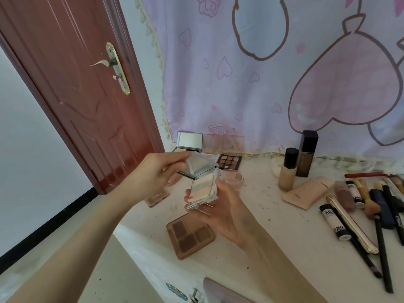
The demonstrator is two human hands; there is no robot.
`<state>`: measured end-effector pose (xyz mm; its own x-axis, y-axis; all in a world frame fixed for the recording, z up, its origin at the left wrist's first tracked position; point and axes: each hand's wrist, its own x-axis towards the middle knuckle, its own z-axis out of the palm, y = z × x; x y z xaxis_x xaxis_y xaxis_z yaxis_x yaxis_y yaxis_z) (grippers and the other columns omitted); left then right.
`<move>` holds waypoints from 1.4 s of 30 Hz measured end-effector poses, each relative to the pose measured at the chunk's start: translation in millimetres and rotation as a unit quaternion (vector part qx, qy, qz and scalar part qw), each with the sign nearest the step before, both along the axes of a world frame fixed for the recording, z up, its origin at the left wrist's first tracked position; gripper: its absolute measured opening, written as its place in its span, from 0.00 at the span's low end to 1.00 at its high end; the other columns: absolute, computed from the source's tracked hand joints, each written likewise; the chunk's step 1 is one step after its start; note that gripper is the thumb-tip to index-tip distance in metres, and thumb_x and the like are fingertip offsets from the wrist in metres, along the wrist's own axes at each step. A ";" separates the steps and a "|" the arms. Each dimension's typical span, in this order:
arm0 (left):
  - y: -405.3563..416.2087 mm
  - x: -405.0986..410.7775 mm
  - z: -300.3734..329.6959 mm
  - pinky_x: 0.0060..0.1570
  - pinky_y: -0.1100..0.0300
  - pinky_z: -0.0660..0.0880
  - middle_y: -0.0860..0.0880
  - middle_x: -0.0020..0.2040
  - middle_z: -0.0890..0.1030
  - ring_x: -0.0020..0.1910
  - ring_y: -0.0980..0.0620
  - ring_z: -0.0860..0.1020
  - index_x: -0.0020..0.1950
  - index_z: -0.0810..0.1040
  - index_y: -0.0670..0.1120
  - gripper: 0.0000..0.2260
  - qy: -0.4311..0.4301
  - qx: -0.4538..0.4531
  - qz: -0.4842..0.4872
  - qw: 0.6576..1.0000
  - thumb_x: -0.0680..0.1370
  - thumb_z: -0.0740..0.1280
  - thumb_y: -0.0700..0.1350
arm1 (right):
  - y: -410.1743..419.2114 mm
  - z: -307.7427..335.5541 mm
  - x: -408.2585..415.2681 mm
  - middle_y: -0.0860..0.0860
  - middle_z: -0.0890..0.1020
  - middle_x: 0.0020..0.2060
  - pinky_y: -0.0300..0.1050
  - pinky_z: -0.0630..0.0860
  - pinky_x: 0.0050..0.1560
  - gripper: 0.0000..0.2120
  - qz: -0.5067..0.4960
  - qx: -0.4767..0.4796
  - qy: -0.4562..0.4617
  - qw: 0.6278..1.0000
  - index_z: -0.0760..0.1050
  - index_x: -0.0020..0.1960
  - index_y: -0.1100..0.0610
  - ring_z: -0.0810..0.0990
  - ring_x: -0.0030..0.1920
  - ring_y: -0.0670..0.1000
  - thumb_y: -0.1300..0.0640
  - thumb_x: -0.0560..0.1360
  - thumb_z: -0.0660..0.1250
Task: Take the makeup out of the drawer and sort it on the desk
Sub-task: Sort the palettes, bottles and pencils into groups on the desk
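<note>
While its lid is being pinched by the left hand (pixel 153 171), an open compact (pixel 202 191) is being cradled by the right hand (pixel 220 211). Both are being held above the surface (pixel 273 226).

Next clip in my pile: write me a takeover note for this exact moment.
Left hand pinches the lid of an open silver compact; right hand cradles its base above the desk.
Done: palettes grouped at the desk's left, two foundation bottles standing mid-desk, brushes and pencils laid out at right.
Left: set down the compact. The drawer is not clearly in view.
</note>
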<state>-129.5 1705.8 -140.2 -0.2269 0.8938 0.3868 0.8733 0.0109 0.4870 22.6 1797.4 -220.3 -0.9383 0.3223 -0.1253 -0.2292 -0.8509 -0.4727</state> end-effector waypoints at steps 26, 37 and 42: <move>40.9 -91.1 -101.9 0.68 0.49 0.62 0.53 0.76 0.56 0.74 0.51 0.56 0.73 0.56 0.61 0.34 0.104 -0.212 0.176 0.956 0.69 0.40 0.69 | 56.5 24.4 -77.1 0.62 0.78 0.45 0.55 0.75 0.49 0.09 -0.139 0.025 -0.155 0.978 0.73 0.52 0.65 0.79 0.43 0.58 0.68 0.79 0.55; 29.9 -42.0 -116.6 0.72 0.53 0.53 0.56 0.76 0.52 0.75 0.54 0.46 0.74 0.53 0.61 0.25 0.104 -0.204 0.114 0.967 0.77 0.39 0.63 | 70.3 24.7 -129.2 0.61 0.78 0.49 0.46 0.78 0.44 0.10 -0.151 0.102 -0.168 0.969 0.73 0.50 0.61 0.79 0.42 0.53 0.69 0.78 0.55; 27.2 -33.6 -102.2 0.72 0.58 0.50 0.49 0.75 0.57 0.75 0.53 0.51 0.73 0.61 0.53 0.18 0.019 -0.198 0.061 0.978 0.82 0.51 0.47 | 68.7 21.0 -135.7 0.61 0.78 0.50 0.44 0.77 0.38 0.13 -0.157 0.104 -0.187 0.964 0.71 0.60 0.62 0.79 0.42 0.54 0.69 0.78 0.55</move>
